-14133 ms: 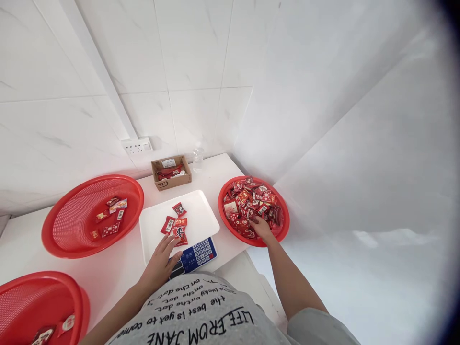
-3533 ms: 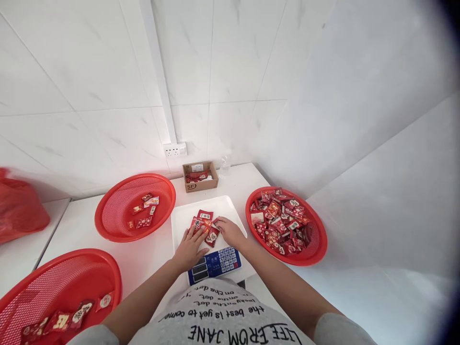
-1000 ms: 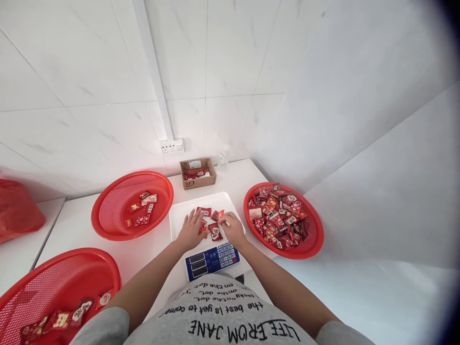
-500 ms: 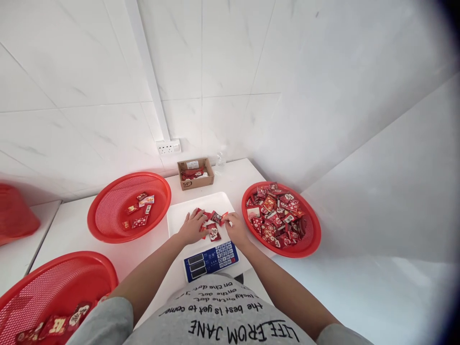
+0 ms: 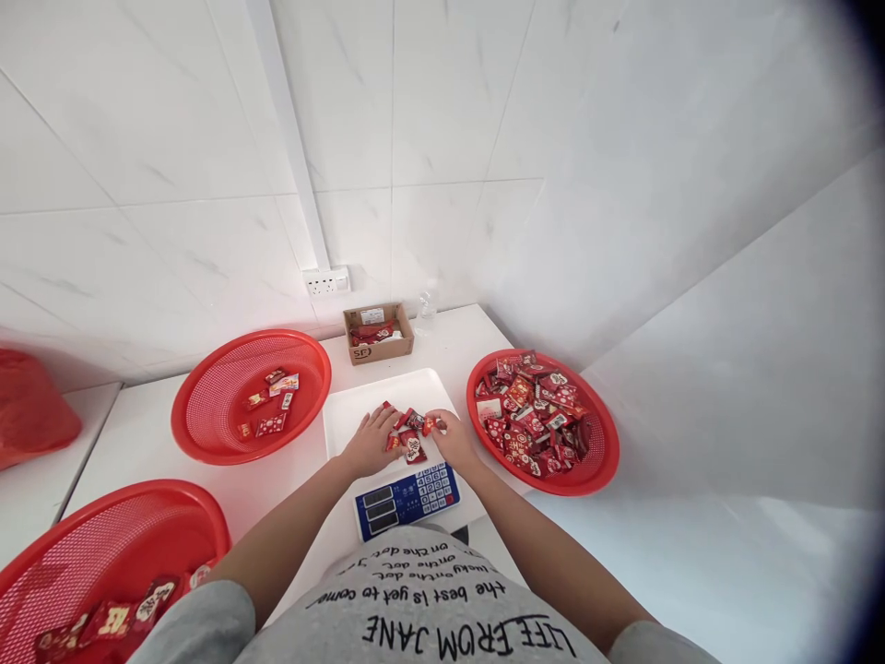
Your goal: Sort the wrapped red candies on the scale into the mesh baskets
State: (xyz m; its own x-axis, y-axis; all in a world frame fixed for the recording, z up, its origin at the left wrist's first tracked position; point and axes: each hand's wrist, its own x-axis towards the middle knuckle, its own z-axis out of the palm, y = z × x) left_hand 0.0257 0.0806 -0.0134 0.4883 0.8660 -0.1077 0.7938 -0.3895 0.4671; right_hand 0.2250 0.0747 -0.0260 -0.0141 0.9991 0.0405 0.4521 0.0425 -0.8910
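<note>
Several small red packets (image 5: 413, 449) lie together on the white tray of a weighing scale (image 5: 342, 398), whose blue keypad faces me. My left hand (image 5: 373, 443) rests with spread fingers at the left edge of these packets, partly covering some. On their right side, my right hand (image 5: 451, 437) has its fingertips closed on an orange-red packet (image 5: 430, 425).
Right of the scale stands a red basket (image 5: 608, 461) heaped with red packets. A red basket (image 5: 200, 443) with a few packets is at the left, another (image 5: 207, 503) at lower left. Behind the scale are a cardboard box (image 5: 382, 349) and a wall socket (image 5: 326, 281).
The orange-red packet at my right fingertips has shifted slightly left and down toward the others. The packets sit closer together between my hands.
</note>
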